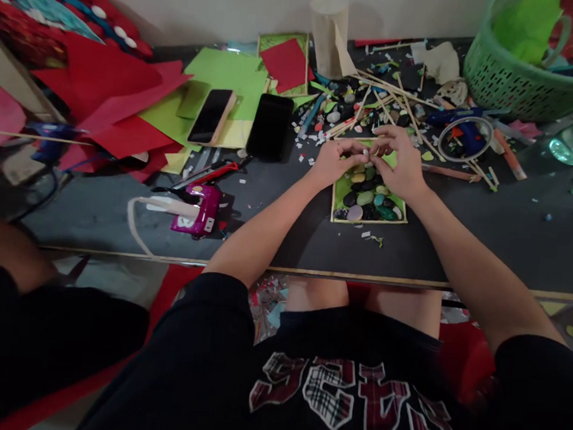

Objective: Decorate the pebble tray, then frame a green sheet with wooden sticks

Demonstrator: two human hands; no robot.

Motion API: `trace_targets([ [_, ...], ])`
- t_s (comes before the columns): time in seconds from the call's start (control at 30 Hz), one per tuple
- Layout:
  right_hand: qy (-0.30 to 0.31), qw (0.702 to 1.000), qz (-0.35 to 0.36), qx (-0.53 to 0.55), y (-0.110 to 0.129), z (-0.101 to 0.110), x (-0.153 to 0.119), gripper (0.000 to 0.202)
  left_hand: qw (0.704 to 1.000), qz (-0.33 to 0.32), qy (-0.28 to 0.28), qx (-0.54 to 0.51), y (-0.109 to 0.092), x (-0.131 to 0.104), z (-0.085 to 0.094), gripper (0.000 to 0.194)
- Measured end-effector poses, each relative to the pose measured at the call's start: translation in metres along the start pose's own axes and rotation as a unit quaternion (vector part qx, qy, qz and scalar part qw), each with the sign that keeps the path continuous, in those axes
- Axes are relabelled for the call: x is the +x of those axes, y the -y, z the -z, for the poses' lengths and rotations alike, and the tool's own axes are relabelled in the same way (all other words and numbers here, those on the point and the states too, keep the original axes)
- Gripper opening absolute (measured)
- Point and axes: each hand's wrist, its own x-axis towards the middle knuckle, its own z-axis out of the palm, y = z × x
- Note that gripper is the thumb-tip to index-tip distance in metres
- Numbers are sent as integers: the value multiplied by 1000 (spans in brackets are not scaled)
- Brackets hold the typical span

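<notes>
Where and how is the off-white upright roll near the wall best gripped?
The off-white upright roll is probably best gripped around its upper body, from the front left: its standing cylindrical shape suits a curled hand, while its loose off-white flap juts out at the right and might unwind if pulled.

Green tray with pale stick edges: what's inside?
Smooth green, black, yellowish and lilac stones lie in the tray. Hidden: whatever the left hand and right hand cover at its far side.
</notes>
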Motion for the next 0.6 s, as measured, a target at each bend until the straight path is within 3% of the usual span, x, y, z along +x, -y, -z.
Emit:
trace_targets([
  [0.17, 45, 999, -15, 4, -4, 3, -6, 50, 998, -10, 19, 54, -2, -2, -1, 62],
  [0.37, 46, 999, -24, 0, -6, 3, -5, 55, 996, -6, 15, 91, -8, -2, -2, 67],
  [0.6, 42, 998, -13, -42, -9, -2, 4, 52, 992, 10, -10, 126, -15, 0, -1, 53],
])
